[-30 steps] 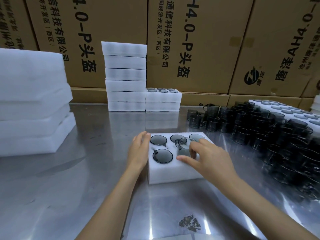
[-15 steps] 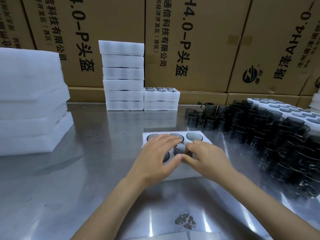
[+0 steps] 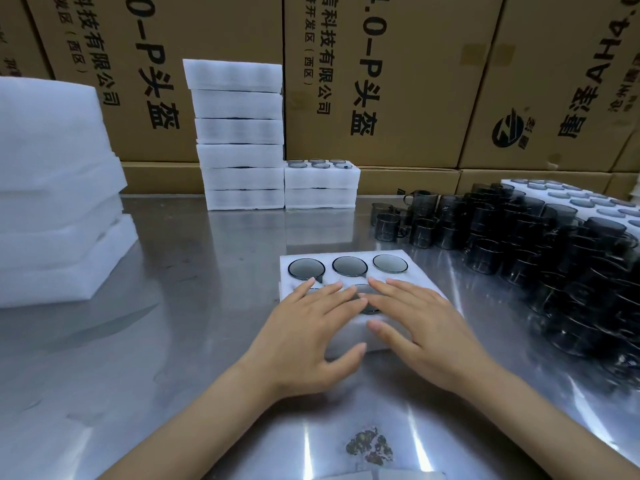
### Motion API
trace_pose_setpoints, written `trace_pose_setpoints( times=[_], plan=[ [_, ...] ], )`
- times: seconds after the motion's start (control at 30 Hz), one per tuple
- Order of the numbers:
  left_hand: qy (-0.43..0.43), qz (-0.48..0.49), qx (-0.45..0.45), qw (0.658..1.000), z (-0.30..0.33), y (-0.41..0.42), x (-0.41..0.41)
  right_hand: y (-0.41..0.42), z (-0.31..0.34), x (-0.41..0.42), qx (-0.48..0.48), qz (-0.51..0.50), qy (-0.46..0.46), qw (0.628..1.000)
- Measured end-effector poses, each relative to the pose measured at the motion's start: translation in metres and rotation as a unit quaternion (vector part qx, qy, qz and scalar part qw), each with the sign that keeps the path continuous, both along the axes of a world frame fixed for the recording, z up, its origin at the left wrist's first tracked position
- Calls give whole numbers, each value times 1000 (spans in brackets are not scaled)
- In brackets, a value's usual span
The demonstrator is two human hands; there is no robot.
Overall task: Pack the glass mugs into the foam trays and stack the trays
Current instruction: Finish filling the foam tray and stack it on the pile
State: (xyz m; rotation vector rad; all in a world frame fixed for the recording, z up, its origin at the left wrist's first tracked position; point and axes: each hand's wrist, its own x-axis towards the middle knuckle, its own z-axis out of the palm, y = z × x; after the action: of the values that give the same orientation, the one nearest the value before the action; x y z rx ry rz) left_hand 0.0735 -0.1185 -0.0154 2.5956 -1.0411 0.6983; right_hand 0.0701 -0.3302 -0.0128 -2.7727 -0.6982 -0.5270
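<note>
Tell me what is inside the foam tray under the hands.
The foam tray shows three glass mugs seated in its far row. The left hand and right hand lie flat over the near row; one mug rim shows between them, the rest is covered.

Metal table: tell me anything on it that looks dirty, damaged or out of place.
One dark, rusty-looking blotch mars the metal table near the front edge, below both hands. The foam tray sits square, its visible mugs seated.
</note>
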Motion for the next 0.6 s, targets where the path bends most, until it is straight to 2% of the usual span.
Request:
trace_pose_setpoints(
  times=[0.17,0.27,0.33,0.37,0.43,0.6],
  plan=[
    [-52,21,23,998,-3,-1,3,-3,0,1,31,20,-5,999],
    [-92,18,24,995,-3,-1,6,-12,1,11,211,15,-26,977],
    [-112,6,18,993,-5,1,6,-30,3,31,315,-53,-65,945],
    [-118,1,6,993,-6,2,5,-43,5,43,337,-101,-68,934],
    [-120,-9,-25,992,-6,4,4,-72,9,68,318,-199,-45,926],
    [-130,-24,-36,991,-6,1,7,-120,19,108,162,-377,76,909]
  ],
)
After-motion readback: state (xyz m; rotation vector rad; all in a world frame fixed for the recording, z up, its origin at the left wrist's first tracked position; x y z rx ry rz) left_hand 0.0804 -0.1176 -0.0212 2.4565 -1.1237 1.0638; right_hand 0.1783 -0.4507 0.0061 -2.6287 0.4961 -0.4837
